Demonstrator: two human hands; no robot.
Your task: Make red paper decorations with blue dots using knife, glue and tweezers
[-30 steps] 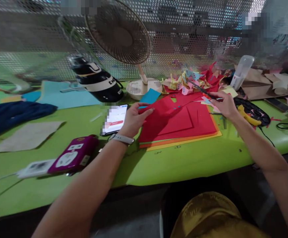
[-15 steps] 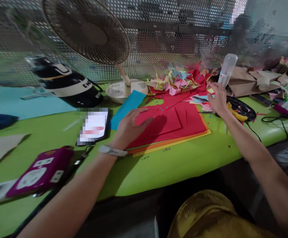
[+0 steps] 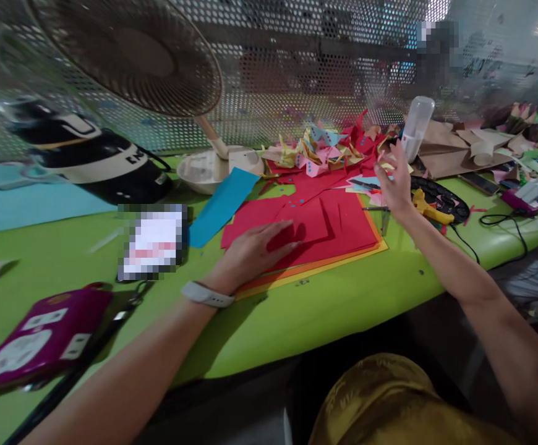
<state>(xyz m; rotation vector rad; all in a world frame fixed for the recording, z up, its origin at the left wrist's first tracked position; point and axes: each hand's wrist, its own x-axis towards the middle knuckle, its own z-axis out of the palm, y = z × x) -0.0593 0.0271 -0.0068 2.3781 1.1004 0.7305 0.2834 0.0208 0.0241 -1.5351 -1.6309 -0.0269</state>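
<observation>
Bench (image 3: 334, 315), green-topped, bearing all below.
Fan (image 3: 148, 52), behind the papers, tilted.
Red sheets (image 3: 355, 228), stacked over orange and yellow ones, midway along the bench beneath the left hand.
Folded paper shapes (image 3: 324, 149), mixed colours, heaped behind the sheets.
Left hand (image 3: 256, 250), laid flat over the red sheets, fingers extended, thumb apart.
Right hand (image 3: 395, 185), raised, fingers spread wide.
Blue strip (image 3: 222, 207), left of the sheets.
Dark blade (image 3: 364, 183), near the right hand; contact cannot be told.
</observation>
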